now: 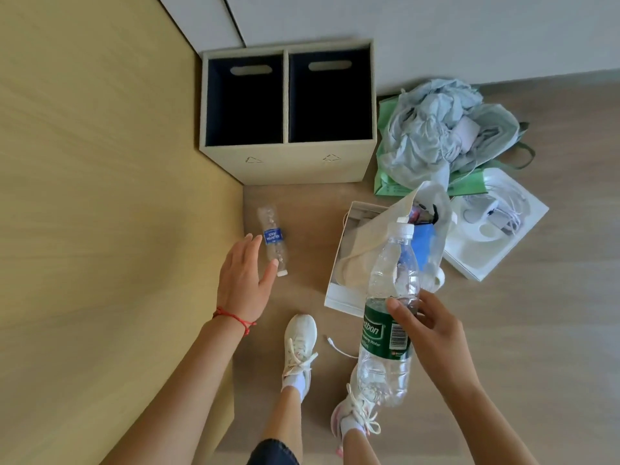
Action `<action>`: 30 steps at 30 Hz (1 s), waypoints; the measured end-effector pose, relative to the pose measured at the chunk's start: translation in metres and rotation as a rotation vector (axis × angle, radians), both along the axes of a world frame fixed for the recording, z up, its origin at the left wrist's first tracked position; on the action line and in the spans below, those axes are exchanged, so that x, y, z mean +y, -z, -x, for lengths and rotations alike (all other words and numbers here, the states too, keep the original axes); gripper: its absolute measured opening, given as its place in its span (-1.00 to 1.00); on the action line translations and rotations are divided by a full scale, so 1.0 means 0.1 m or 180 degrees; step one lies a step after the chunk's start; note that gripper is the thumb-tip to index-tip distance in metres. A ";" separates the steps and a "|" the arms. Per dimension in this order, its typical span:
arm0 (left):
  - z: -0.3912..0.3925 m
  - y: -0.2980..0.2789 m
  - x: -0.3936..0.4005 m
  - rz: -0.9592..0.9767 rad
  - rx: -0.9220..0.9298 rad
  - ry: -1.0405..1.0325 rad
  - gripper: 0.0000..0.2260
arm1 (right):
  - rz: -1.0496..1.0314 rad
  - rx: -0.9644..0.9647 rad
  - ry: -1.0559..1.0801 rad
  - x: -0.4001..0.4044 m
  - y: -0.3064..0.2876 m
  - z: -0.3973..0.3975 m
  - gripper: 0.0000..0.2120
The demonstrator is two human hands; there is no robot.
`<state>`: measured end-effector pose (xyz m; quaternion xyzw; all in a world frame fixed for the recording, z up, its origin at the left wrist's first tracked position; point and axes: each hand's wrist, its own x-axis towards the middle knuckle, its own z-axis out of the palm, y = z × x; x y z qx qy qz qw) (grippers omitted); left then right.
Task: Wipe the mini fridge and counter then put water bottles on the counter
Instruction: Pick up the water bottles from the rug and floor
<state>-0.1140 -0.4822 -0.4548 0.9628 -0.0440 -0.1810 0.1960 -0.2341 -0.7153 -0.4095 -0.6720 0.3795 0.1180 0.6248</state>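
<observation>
Two water bottles are in sight, and only one of them is in my grip. My right hand (432, 327) wraps its fingers around the green-label bottle (389, 317) at the label, holding it tilted with its white cap pointing away from me, above my right shoe (355, 414). My left shoe (300, 344) stands just left of that bottle's lower half, and a white cable end (339, 345) lies on the wooden floor (536, 330) between the left shoe and the bottle.

My left hand (243, 281) is spread, palm down, holding nothing. A red string (235, 318) circles its wrist. Its fingertips hover just beside the blue-label bottle (272, 239), which lies on its side on the floor with its white cap toward me; I cannot tell whether my thumb touches it. A pale wooden cabinet side (100, 196) runs along the left of that lying bottle.

Right of the lying bottle, behind the bottle I hold, sits an open white box (339, 293) with a cream cloth bag (372, 243) slumped over it. Farther right lies a white tray (493, 236) with cords in it. Beyond the lying bottle stands a beige two-compartment bin (288, 162) with dark liners, both compartments looking empty. To the bin's right a green bag (396, 182) is heaped with pale blue fabric (436, 125), against the white wall (436, 35).
</observation>
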 end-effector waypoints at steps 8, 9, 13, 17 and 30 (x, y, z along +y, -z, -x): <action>-0.31 1.35 0.26 -0.0115 0.0441 -0.0022 -0.57 | -0.0113 0.0136 0.0191 0.18 1.14 -0.14 -0.60; -0.33 1.50 0.30 -0.0155 0.0480 0.0007 -0.57 | -0.0126 0.0129 0.0189 0.21 1.25 -0.16 -0.61; -0.44 1.99 0.41 -0.0181 0.0500 0.0027 -0.58 | -0.0108 0.0074 0.0188 0.30 1.63 -0.20 -0.65; -0.56 2.37 0.51 -0.0181 0.0493 0.0461 -0.59 | -0.0149 0.0087 0.0228 0.40 1.93 -0.24 -0.62; -1.01 3.05 0.75 -0.0471 0.0659 0.2012 -0.61 | -0.0393 0.0044 0.0408 0.80 2.41 -0.32 -0.61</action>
